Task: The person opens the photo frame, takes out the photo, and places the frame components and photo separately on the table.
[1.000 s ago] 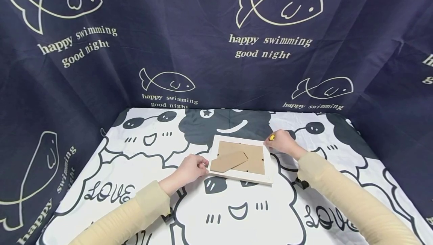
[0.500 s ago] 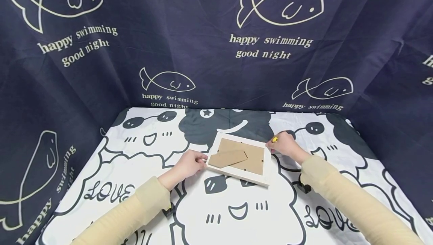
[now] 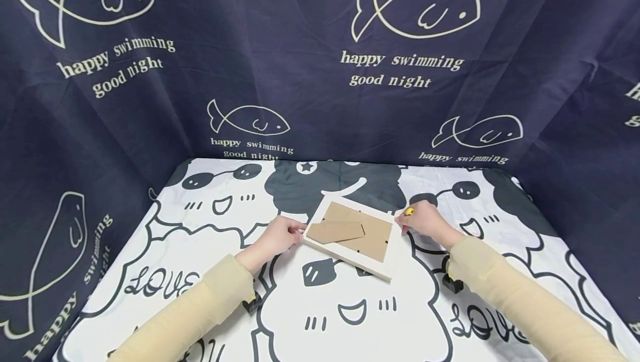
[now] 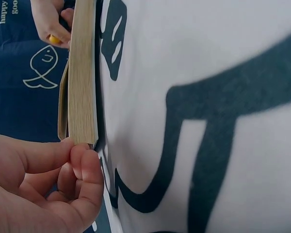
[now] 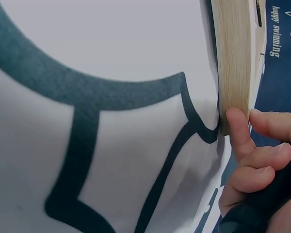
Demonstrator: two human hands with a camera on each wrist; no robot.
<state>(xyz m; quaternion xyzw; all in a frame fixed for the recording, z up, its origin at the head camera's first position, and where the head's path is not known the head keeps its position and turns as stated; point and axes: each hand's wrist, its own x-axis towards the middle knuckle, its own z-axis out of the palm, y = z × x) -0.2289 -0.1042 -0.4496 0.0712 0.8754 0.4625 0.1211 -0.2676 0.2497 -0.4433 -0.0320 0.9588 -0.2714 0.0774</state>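
A white picture frame [image 3: 345, 251] lies back side up on the patterned cloth, turned at an angle. Its brown backing board [image 3: 372, 234] shows, with a brown stand flap [image 3: 336, 232] lying across it. My left hand [image 3: 280, 234] pinches the frame's left corner between thumb and fingers, seen close in the left wrist view. At the right corner, thumb and finger of my right hand [image 3: 424, 219] touch the frame's edge. The right hand's other fingers curl round a dark handle [image 5: 254, 208]; a yellow end [image 3: 409, 211] pokes out above. Its exact kind is hidden.
A white cloth with black cartoon drawings [image 3: 345, 328] covers the table. Dark blue curtains [image 3: 320, 73] with fish prints hang behind and at both sides. Small dark wrist-worn devices show beneath both sleeves [image 3: 500, 284].
The picture frame has turned clockwise as seen from above. My left hand has shifted away from me and slightly left, my right hand rightward and a little nearer, still with the dark-and-yellow thing.
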